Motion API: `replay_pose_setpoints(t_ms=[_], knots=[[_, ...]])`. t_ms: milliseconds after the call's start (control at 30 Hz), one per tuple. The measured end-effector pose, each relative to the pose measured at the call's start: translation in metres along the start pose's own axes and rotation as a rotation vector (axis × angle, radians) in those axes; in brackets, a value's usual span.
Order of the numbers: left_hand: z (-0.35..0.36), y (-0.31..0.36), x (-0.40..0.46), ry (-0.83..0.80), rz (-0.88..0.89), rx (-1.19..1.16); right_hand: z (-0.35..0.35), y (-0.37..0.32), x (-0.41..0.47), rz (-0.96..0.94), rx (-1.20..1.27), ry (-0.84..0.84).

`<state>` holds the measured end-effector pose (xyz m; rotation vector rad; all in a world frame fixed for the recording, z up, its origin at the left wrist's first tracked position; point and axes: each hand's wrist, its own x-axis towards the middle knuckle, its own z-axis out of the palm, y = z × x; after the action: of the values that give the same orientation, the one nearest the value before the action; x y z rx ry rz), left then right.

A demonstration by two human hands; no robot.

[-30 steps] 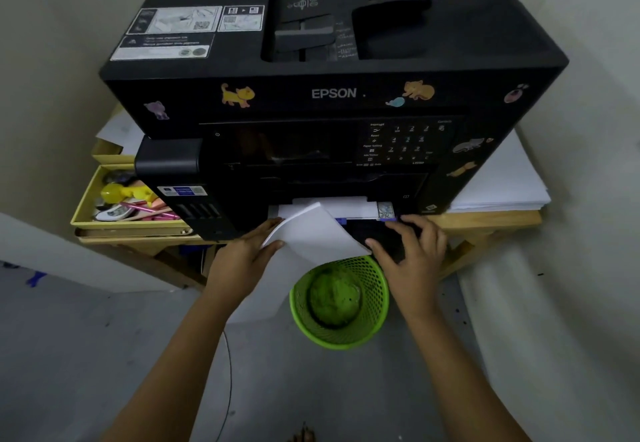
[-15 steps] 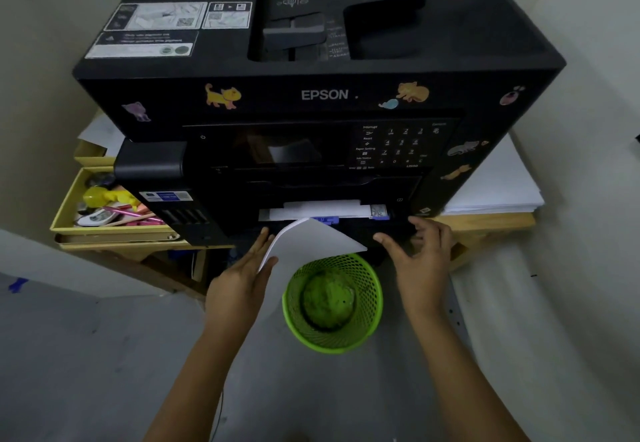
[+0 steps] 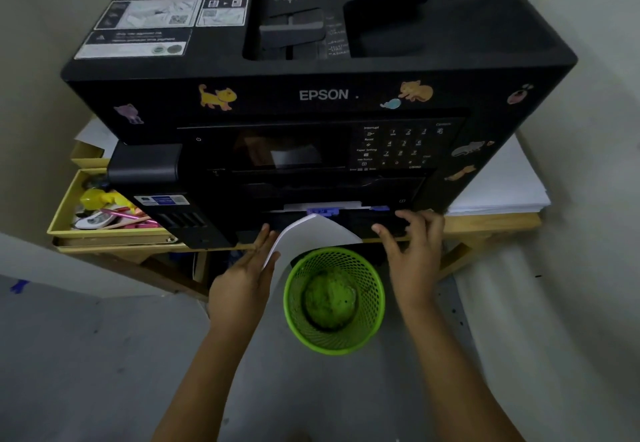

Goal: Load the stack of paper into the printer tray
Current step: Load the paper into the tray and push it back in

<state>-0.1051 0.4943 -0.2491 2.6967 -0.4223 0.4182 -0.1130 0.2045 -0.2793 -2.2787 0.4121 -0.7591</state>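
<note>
- A black printer (image 3: 311, 95) sits on a wooden table (image 3: 491, 223). Its paper tray (image 3: 346, 223) is low on the front, with white paper and blue guides showing in the slot.
- The stack of paper (image 3: 308, 237) sticks out of the tray mouth, curling upward and toward the person. Its far edge is in or at the slot; how deep it goes cannot be told.
- The left hand (image 3: 242, 279) lies against the stack's left edge with fingers nearly straight, steadying it rather than clasping it.
- The right hand (image 3: 412, 251) rests on the tray front, to the right of the paper, fingers bent over the dark edge. Whether that grip is closed on the tray cannot be told.
- Risk: the bowed sheets may buckle or crease if pushed while curled.
- Risk: with only a flat-hand hold, loose sheets could slide off and drop into the green mesh bin (image 3: 334, 299) on the floor directly below.
- Risk: closing the tray early could pinch the protruding paper.
- A separate white pile (image 3: 502, 185) lies on the table right of the printer.
</note>
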Motion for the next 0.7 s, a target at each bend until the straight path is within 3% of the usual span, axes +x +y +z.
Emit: replay_pose_setpoints(t_ms=[167,700], knots=[[0.015,-0.006,-0.008,-0.057,-0.071,-0.072,0.000,0.016,0.001,-0.081,0.043,-0.032],[0.031,-0.006,0.004,-0.009,-0.084,-0.112,0.008,0.007,0.013,-0.012,0.042,0.006]])
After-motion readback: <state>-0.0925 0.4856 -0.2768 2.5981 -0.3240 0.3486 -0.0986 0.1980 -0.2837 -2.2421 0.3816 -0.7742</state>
